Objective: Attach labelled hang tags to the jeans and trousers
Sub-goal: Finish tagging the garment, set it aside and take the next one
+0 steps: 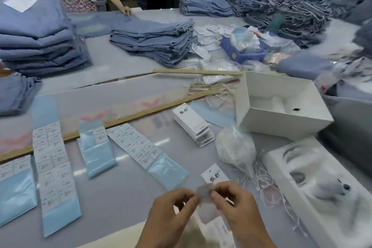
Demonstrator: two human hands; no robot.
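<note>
Label sheets point(54, 159) lie in rows at front left on the table point(124, 183). Ruler point(112, 122) runs behind them. Tag stack point(193, 125) sits right of the sheets; open box point(281, 104) further right, string bag point(235, 149) before it. Jeans piles point(153, 42) behind, across the table's far side.

One head-worn wide-angle view looks forward and down over the table point(128, 187), close above it; far edges seem blurred.
</note>
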